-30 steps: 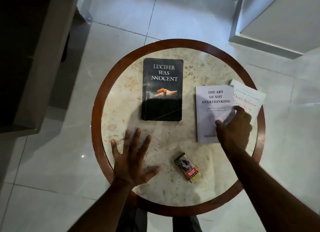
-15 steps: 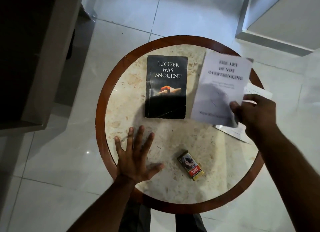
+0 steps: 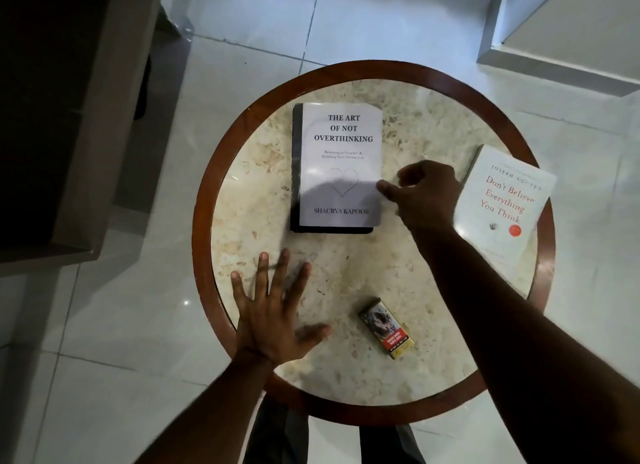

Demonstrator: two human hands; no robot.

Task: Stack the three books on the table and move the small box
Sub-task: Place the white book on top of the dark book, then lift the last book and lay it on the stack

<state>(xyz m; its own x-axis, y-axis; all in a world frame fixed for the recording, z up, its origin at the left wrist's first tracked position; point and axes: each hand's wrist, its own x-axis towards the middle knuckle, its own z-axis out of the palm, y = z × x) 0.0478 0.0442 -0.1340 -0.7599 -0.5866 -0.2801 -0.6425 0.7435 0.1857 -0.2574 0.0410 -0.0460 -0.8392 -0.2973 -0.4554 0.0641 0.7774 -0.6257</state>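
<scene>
The white book "The Art of Not Overthinking" (image 3: 341,158) lies on top of the black book (image 3: 296,172), whose dark spine and lower edge show around it. My right hand (image 3: 424,195) hovers just right of this pile, fingers loosely curled, a fingertip at the white cover's right edge, holding nothing. A second white book, "Don't Believe Everything You Think" (image 3: 502,204), lies alone at the table's right side. The small box (image 3: 386,328) sits near the front, tilted. My left hand (image 3: 273,314) rests flat on the table with fingers spread.
The round table (image 3: 204,200) has a marble top and a brown wooden rim. A dark cabinet (image 3: 69,117) stands close on the left. A white step or ledge (image 3: 554,48) is at the far right on the tiled floor.
My right hand lifted the white "Overthinking" book off the right-hand book, carried it left, laid it on the black book and let go. My left hand stayed flat.
</scene>
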